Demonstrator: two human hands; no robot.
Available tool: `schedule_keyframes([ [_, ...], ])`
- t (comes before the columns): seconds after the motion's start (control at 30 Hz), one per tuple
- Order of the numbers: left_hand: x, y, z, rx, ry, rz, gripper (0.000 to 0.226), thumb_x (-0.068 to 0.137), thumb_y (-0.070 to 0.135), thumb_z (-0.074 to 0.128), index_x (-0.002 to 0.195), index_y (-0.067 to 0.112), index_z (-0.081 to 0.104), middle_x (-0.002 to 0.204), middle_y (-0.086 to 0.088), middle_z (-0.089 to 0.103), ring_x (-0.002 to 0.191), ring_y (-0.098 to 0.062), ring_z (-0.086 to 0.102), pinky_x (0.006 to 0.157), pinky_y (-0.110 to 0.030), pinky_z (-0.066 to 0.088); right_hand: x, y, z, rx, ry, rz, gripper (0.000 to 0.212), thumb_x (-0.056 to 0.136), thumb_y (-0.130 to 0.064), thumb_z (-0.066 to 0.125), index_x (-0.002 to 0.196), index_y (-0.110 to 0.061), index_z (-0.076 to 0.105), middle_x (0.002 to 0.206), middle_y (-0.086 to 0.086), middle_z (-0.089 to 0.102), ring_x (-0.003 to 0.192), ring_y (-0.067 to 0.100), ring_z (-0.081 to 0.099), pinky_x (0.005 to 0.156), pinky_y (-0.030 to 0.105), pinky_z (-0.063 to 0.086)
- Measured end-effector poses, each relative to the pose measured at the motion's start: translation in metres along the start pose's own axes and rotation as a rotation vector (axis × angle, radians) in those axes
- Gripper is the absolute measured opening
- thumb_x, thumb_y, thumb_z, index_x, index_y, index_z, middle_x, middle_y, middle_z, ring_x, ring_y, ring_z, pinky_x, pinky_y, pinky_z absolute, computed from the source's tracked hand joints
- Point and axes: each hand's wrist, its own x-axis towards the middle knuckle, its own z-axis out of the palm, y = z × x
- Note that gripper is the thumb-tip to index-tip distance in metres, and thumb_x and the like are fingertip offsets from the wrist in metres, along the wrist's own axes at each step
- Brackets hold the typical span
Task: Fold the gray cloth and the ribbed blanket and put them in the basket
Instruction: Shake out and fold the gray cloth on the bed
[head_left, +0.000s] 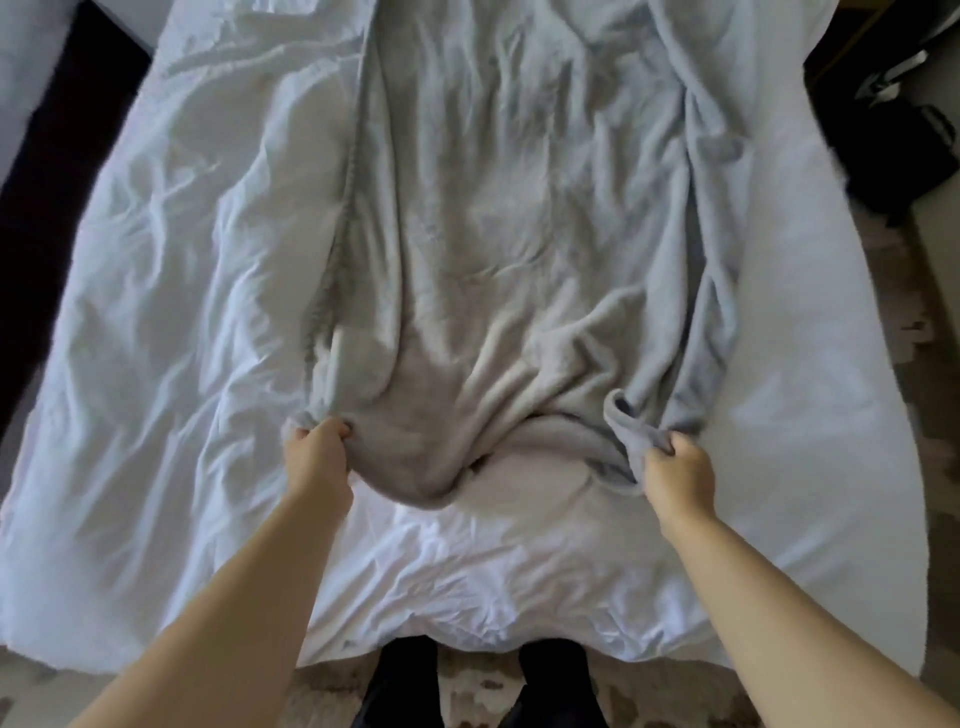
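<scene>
The person stands at the foot of the bed (171, 322), both bare arms stretched out over its rumpled white cover. A long gray blanket (519, 234) lies lengthwise down the middle of the bed, wrinkled all over, running from the near end away to the far end and out of sight. Its left edge shows a ribbed-looking texture.

The 2 hands each have a near corner of it. The left hand (317, 457) is a closed fist bunching the fabric at the near left corner. The right hand (675, 475) is clenched too, with a loop of the near right corner sticking up above its fingers. Between them the near edge sags in a curve onto the white cover.

Below, the person's dark-clad legs (400, 680) stand on a patterned rug (472, 680). Some dark objects (893, 145) sit beside the bed at the far right, too blurred to name.
</scene>
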Motion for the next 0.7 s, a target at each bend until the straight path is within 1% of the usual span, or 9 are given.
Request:
schedule_keyframes([
  [0.1, -0.050, 0.040, 0.018, -0.075, -0.099, 0.051, 0.019, 0.071, -0.006, 0.041, 0.070, 0.013, 0.045, 0.063, -0.002, 0.039, 0.054, -0.014, 0.035, 0.047, -0.027, 0.028, -0.026, -0.041, -0.039, 0.440, 0.081, 0.001, 0.005, 0.074, -0.006, 0.054, 0.076, -0.011, 0.054, 0.079, 0.010, 0.055, 0.075, 0.023, 0.050, 0.064, 0.026, 0.042],
  [0.17, -0.085, 0.059, 0.030, -0.106, -0.198, 0.096, 0.023, 0.070, -0.010, 0.036, 0.066, 0.013, 0.041, 0.061, -0.001, 0.038, 0.053, -0.013, 0.036, 0.048, -0.025, 0.029, -0.040, -0.061, -0.064, 0.601, 0.047, 0.027, 0.010, 0.076, -0.007, 0.062, 0.080, -0.014, 0.057, 0.084, 0.011, 0.060, 0.080, 0.023, 0.056, 0.071, 0.033, 0.046],
  [0.23, -0.119, 0.075, 0.041, -0.124, -0.278, 0.127, 0.025, 0.069, -0.010, 0.033, 0.063, 0.015, 0.033, 0.053, 0.002, 0.036, 0.045, -0.010, 0.036, 0.043, -0.021, 0.028, -0.051, -0.075, -0.083, 0.597, 0.032, 0.021, 0.015, 0.078, -0.020, 0.073, 0.087, -0.015, 0.062, 0.084, 0.002, 0.066, 0.077, 0.019, 0.062, 0.076, 0.033, 0.048],
  [0.3, -0.147, 0.088, 0.052, -0.159, -0.362, 0.118, 0.024, 0.071, -0.005, 0.037, 0.063, 0.018, 0.033, 0.043, 0.006, 0.035, 0.036, -0.007, 0.034, 0.039, -0.017, 0.026, -0.063, -0.095, -0.101, 0.485, 0.054, -0.024, 0.022, 0.081, -0.033, 0.071, 0.072, -0.015, 0.060, 0.072, -0.011, 0.060, 0.068, 0.004, 0.055, 0.065, 0.025, 0.044],
  [0.33, -0.160, 0.094, 0.057, -0.184, -0.421, 0.099, 0.022, 0.076, 0.001, 0.043, 0.064, 0.019, 0.039, 0.044, 0.008, 0.041, 0.039, -0.007, 0.040, 0.042, -0.017, 0.031, -0.069, -0.107, -0.110, 0.447, 0.081, -0.047, 0.027, 0.084, -0.035, 0.067, 0.068, -0.015, 0.057, 0.069, -0.013, 0.056, 0.065, 0.003, 0.052, 0.058, 0.023, 0.040],
  [0.4, -0.187, 0.107, 0.068, -0.149, -0.526, 0.095, 0.014, 0.089, 0.023, 0.055, 0.074, 0.022, 0.056, 0.065, 0.007, 0.065, 0.062, -0.012, 0.062, 0.059, -0.025, 0.049, -0.080, -0.129, -0.132, 0.445, 0.136, -0.124, 0.021, 0.089, -0.034, 0.060, 0.081, -0.015, 0.060, 0.073, -0.009, 0.056, 0.068, 0.011, 0.053, 0.054, 0.023, 0.037],
  [0.47, -0.210, 0.121, 0.072, -0.060, -0.524, 0.255, 0.015, 0.090, 0.039, 0.059, 0.085, 0.026, 0.064, 0.085, 0.005, 0.070, 0.079, -0.013, 0.067, 0.067, -0.028, 0.054, -0.091, -0.144, -0.157, 0.555, 0.235, -0.272, 0.015, 0.093, -0.030, 0.058, 0.096, -0.017, 0.064, 0.081, -0.012, 0.062, 0.080, 0.012, 0.061, 0.062, 0.022, 0.043],
  [0.6, -0.249, 0.152, 0.068, -0.054, -0.514, 0.808, 0.027, 0.081, 0.045, 0.056, 0.063, 0.025, 0.054, 0.064, 0.004, 0.049, 0.062, -0.011, 0.045, 0.054, -0.028, 0.038, -0.121, -0.164, -0.193, 0.641, 0.430, -0.696, 0.010, 0.091, -0.023, 0.056, 0.094, -0.028, 0.065, 0.082, -0.029, 0.065, 0.082, -0.015, 0.058, 0.070, -0.003, 0.038],
  [0.7, -0.268, 0.164, 0.075, 0.004, -0.504, 0.848, 0.028, 0.086, 0.037, 0.051, 0.061, 0.024, 0.051, 0.057, 0.010, 0.046, 0.057, -0.007, 0.043, 0.052, -0.028, 0.037, -0.120, -0.169, -0.194, 0.431, 0.339, -0.712, 0.018, 0.088, -0.006, 0.056, 0.095, -0.014, 0.071, 0.100, -0.011, 0.056, 0.088, 0.000, 0.053, 0.079, 0.007, 0.037],
])
